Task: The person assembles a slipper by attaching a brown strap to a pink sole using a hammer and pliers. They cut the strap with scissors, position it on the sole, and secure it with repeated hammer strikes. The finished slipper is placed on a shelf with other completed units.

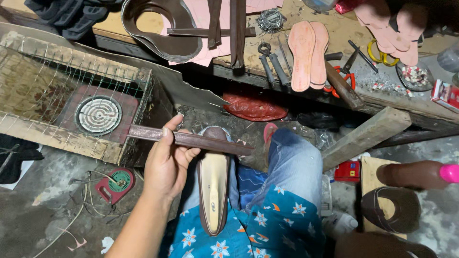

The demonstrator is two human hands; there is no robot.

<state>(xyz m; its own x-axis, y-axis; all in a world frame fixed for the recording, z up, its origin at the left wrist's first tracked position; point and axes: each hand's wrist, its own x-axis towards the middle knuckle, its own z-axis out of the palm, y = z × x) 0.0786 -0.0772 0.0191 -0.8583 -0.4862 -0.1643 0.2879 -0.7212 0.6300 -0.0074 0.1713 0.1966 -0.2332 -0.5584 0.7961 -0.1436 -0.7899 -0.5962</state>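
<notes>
Our left hand [167,165] pinches a brown leather strip [191,140] between thumb and fingers [189,154], laying it across the shoe [213,191] on our lap; next we judge it needs pressing flat. Our right hand is out of view.

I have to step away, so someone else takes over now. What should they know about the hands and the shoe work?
Left hand: holds a long brown strip across the toe of the shoe.
Right hand: not in view.
The shoe lies bottom up on the lap, pale insole showing.
Pincers and pink insoles lie on the bench ahead.
Done: strip brought to the toe. Left: fixing it; not yet attached, as far as visible.
</notes>
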